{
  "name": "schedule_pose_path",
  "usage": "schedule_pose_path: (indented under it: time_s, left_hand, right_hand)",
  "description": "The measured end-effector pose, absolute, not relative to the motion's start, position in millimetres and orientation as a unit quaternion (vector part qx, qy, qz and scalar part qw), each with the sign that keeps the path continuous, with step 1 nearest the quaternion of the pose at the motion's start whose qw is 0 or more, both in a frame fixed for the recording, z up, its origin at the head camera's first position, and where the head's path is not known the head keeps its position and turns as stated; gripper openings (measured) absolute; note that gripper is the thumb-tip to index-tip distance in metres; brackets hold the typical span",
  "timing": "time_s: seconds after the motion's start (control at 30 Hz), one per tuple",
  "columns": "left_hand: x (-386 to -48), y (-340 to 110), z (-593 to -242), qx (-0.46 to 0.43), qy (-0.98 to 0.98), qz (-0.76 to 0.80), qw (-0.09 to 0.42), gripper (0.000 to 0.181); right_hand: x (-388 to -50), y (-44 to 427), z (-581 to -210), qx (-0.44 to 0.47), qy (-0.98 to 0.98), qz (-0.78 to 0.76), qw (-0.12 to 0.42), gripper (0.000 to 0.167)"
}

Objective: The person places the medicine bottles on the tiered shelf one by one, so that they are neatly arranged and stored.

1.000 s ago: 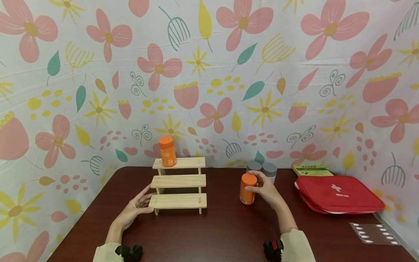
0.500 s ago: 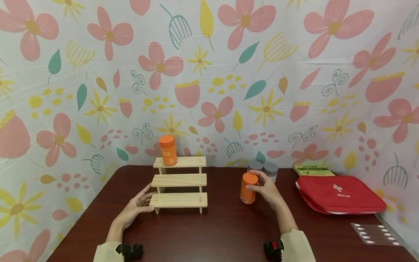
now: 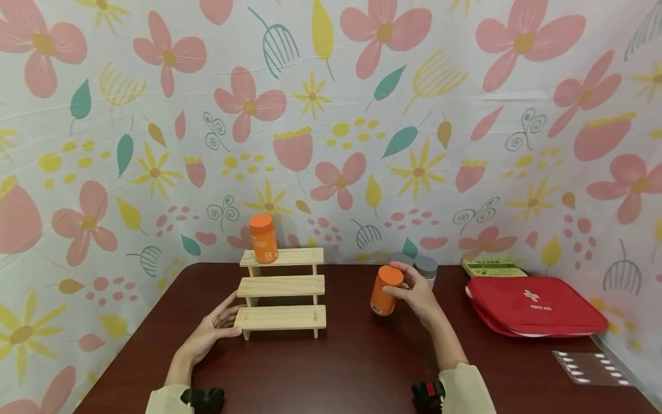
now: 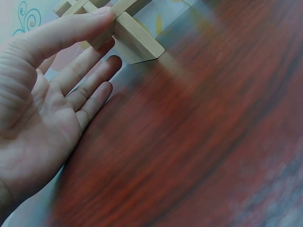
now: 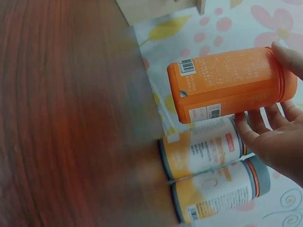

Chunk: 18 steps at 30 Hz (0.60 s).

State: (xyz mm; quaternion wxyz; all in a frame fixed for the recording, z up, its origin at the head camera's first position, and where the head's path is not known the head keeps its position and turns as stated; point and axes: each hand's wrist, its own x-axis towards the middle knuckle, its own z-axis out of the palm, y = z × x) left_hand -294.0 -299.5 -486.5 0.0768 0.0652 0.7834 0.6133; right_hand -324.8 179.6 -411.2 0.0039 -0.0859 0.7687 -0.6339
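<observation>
head view: right of centre, the right hand (image 3: 418, 293) grips an orange cylindrical plastic bottle (image 3: 383, 294), long axis leaning upper right to lower left; a pale three-tier wooden stand (image 3: 281, 286) lies left, touched by the loose-fingered left hand (image 3: 208, 330).

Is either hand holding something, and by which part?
The right hand holds an orange bottle by its capped upper end. The left hand touches the left end of the wooden stand.
</observation>
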Motion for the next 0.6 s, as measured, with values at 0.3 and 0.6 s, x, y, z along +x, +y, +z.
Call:
schedule_pose_path:
  time_s: [0.3,0.6]
  left_hand:
    - [-294,-302,-485,0.066,0.789,0.607,0.068,0.094]
    - [-294,-302,-488,0.067,0.788,0.608,0.071,0.095]
  right_hand:
    - [-322,159,-393,-0.087,0.751,-0.654,-0.002,0.066]
    - [-325,138,-376,-0.108,0.737,-0.667,0.003,0.066]
